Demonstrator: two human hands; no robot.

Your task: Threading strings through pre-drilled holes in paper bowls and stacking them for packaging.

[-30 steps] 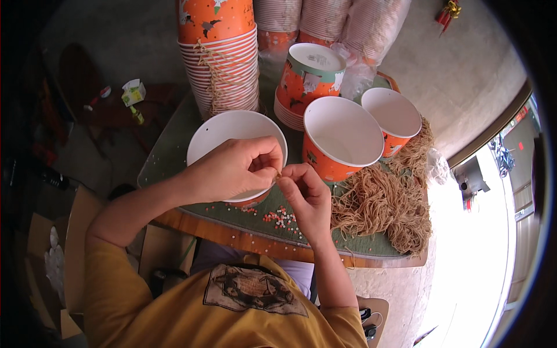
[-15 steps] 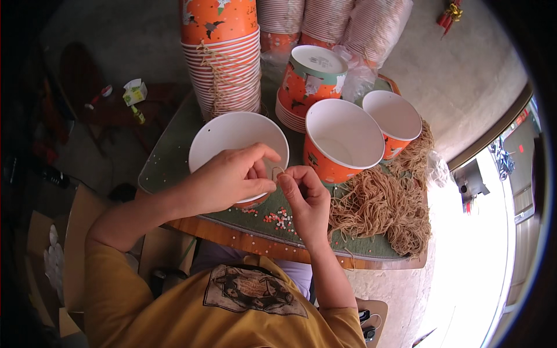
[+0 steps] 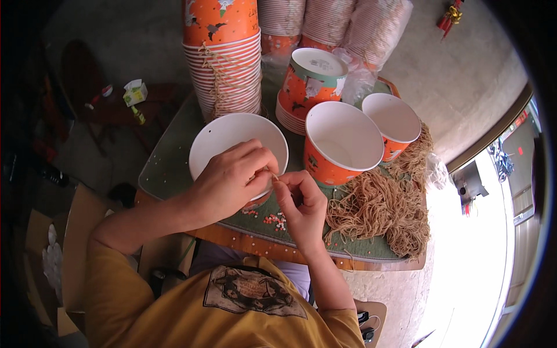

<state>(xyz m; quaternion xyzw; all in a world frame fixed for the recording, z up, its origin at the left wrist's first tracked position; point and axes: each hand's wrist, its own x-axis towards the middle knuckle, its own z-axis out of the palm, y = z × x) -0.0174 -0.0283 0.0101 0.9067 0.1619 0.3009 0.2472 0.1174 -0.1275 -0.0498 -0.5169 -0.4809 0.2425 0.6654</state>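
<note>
A white-lined orange paper bucket stands mouth up in front of me, a small hole near its far left rim. My left hand is over its near right side, fingers closed in a pinch. Just right of that rim, my right hand pinches thumb against forefinger. Between the fingertips of both hands shows a short bit of tan cord; the rest of it is hidden by the fingers. Small white and orange paper dots lie scattered below the hands.
Right of my hands stand two more open buckets, beside a heap of tan cords. Farther back are an upside-down bucket, a tall bucket stack and plastic-wrapped stacks. A cardboard box sits at the lower left.
My left fingers have curled in and closed on the cord beside my right fingertips. The small cord loop seen between the hands earlier is now mostly covered. My right hand has shifted slightly left.
</note>
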